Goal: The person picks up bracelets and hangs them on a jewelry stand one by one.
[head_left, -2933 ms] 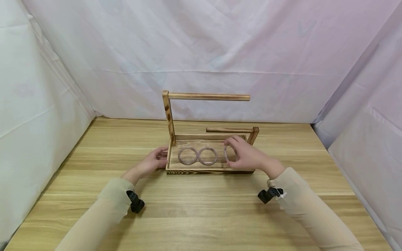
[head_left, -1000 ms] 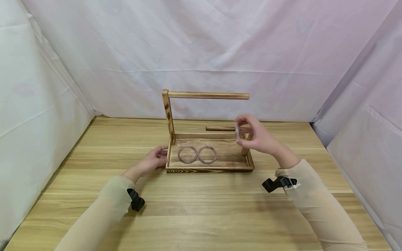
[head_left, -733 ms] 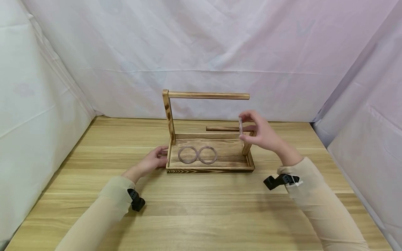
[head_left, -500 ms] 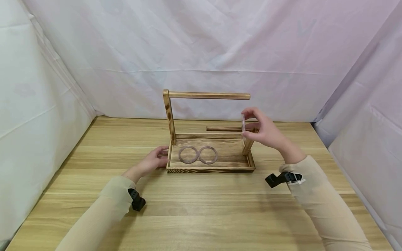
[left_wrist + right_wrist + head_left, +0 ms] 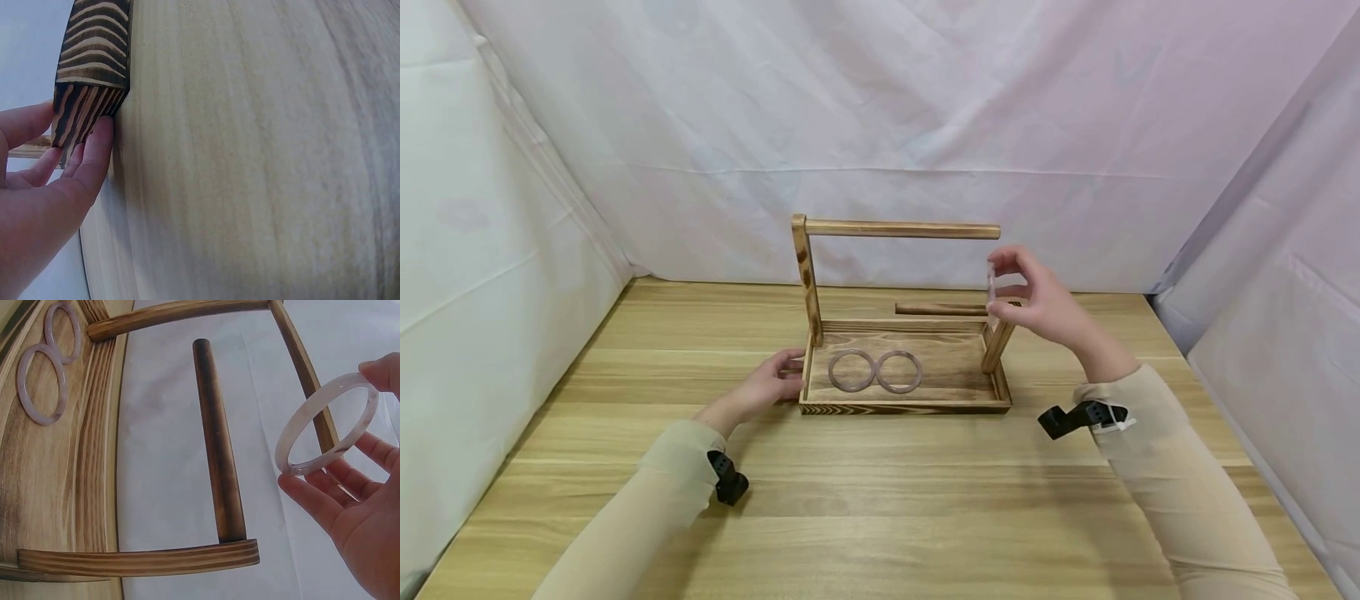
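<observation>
My right hand (image 5: 1037,296) pinches a pale lilac bangle (image 5: 306,422) between thumb and fingertips, well above the right end of a wooden bangle stand (image 5: 904,408). It is seen nearly edge-on in the head view. In the right wrist view it hangs in the air to the side of the stand's lower bar (image 5: 215,437), apart from it. Two more bangles, a left one (image 5: 831,371) and a right one (image 5: 919,372), lie flat side by side in the stand's tray. At the tray's left end, my left hand (image 5: 56,200) grips the striped end wall with its fingertips.
The stand's long upper bar (image 5: 898,229) runs rightward from a tall left post (image 5: 807,283). A short right post (image 5: 996,346) carries the lower bar, which points left. Pale cloth (image 5: 880,100) hangs behind and beside the wooden table (image 5: 880,500).
My right hand has lifted the third bangle out of the tray, then carried it up and to the right past the lower bar. My left hand stays at the stand's left end.
</observation>
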